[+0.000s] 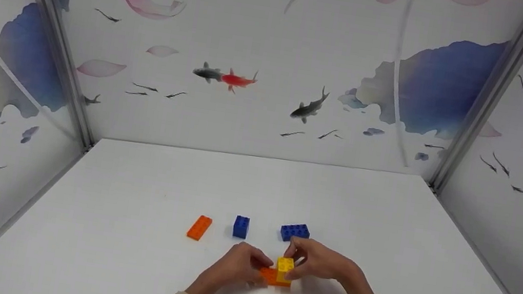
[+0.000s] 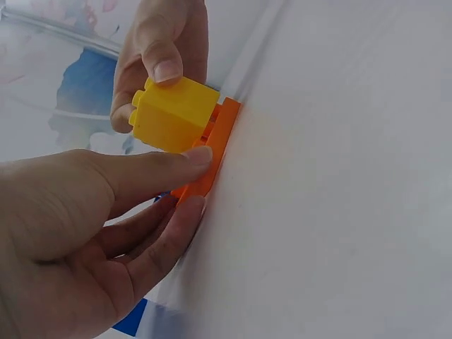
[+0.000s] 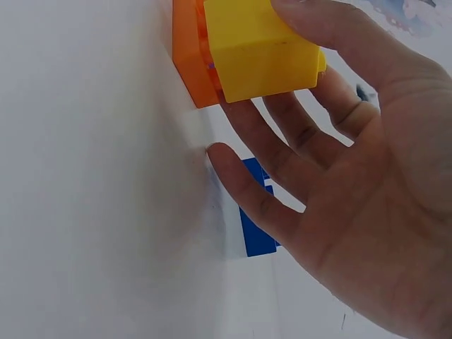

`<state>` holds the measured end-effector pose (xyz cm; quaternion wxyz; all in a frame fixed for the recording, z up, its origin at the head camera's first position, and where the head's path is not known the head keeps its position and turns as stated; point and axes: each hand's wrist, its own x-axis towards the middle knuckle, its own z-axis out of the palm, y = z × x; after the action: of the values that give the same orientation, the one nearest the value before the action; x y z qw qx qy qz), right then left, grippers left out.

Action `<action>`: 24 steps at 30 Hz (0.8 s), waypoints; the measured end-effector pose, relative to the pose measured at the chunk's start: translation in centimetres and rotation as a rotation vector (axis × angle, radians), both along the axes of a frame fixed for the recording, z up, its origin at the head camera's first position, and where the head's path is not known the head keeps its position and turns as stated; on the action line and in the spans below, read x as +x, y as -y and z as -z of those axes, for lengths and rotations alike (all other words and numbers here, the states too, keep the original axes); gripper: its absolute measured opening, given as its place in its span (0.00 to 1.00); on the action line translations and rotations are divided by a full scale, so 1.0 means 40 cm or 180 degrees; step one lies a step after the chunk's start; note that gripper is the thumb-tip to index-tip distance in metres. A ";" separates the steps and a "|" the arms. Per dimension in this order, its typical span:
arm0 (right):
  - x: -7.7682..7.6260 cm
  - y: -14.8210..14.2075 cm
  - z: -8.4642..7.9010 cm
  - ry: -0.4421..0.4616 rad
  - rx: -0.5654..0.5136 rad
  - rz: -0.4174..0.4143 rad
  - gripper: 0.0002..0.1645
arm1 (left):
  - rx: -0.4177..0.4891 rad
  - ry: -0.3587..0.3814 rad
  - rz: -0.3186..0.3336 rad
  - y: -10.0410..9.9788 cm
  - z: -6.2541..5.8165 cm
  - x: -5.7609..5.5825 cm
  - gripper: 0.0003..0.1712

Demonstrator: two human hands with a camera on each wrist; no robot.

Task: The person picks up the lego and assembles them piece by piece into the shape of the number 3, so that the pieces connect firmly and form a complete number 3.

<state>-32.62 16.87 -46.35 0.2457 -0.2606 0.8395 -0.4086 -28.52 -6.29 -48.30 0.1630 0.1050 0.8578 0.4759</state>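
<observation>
"Where's the yellow brick [image 1: 283,269]?"
"On the held plate [image 2: 225,127], a slim gap showing between them, slightly nearer the worktop's [image 1: 255,187] right edge than its left."
"And the grips?"
"Left grip [image 1: 239,267] pinches the held plate; right grip [image 1: 324,262] has thumb and fingers clamped on the yellow brick."
"Handling?"
"Likely light, stiff, smooth, hardly fragile. I'd take the brick by opposite sides, the plate by its edges."
</observation>
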 end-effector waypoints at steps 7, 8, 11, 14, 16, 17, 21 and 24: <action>-0.004 -0.002 0.004 -0.0109 0.0015 -0.0018 0.16 | 0.0096 0.0100 0.0039 0.006 0.008 -0.006 0.18; -0.005 -0.002 0.004 -0.0117 0.0011 -0.0018 0.16 | 0.0090 0.0109 0.0041 0.007 0.007 -0.006 0.17; -0.008 -0.002 0.003 -0.0109 0.0017 0.0024 0.16 | 0.0069 0.0107 0.0057 0.007 0.006 -0.009 0.16; -0.010 -0.002 0.003 -0.0108 0.0039 0.0055 0.16 | 0.0056 0.0129 0.0061 0.007 0.004 -0.009 0.15; -0.009 -0.002 0.004 -0.0090 0.0040 0.0055 0.16 | 0.0054 0.0152 0.0057 0.008 0.005 -0.009 0.15; -0.009 -0.001 0.004 -0.0086 0.0041 0.0051 0.16 | 0.0056 0.0170 0.0050 0.008 0.005 -0.008 0.14; -0.006 0.000 0.002 -0.0117 0.0023 0.0030 0.17 | 0.0079 0.0150 0.0092 0.008 0.007 -0.008 0.14; -0.002 0.006 0.004 -0.0145 0.0037 0.0008 0.17 | 0.0103 0.0135 0.0127 0.011 0.013 -0.007 0.15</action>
<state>-32.71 16.65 -46.50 0.2275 -0.2673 0.8476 -0.3980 -28.79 -6.75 -48.83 0.1889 0.1146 0.8441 0.4886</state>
